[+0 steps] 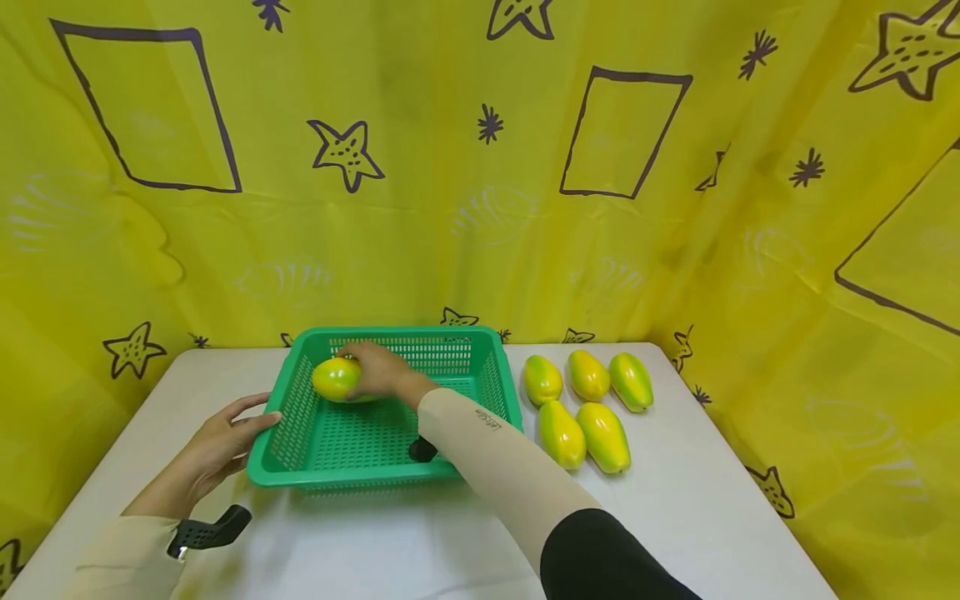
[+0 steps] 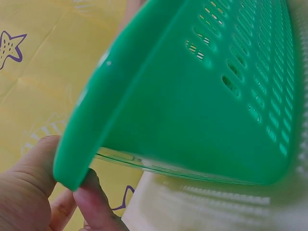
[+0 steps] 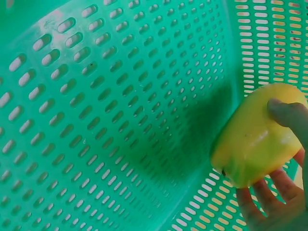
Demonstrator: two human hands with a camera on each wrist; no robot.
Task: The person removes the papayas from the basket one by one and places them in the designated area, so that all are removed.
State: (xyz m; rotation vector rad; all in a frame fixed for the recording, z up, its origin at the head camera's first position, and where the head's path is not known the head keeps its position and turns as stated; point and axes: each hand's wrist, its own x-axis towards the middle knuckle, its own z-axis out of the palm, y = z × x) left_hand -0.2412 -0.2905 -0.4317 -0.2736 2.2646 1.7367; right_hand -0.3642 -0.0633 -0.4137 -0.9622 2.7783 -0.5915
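A green plastic basket (image 1: 367,479) with slotted walls stands on the table. My left hand (image 1: 217,446) grips its left rim, thumb over the top edge; in the left wrist view the rim (image 2: 79,159) sits between thumb and fingers. My right hand (image 1: 378,371) reaches inside and holds a glossy yellow-green papaya (image 1: 335,379) near the basket's back left corner. Seen from the right wrist, thumb and fingers lie around that papaya (image 3: 260,139), close to the slotted walls.
Several more papayas (image 1: 561,433) lie in two rows on the white table (image 1: 720,467), right of the basket. A yellow curtain (image 1: 420,250) with drawn stars and frames hangs behind and along the sides. My right forearm crosses the basket's front right part.
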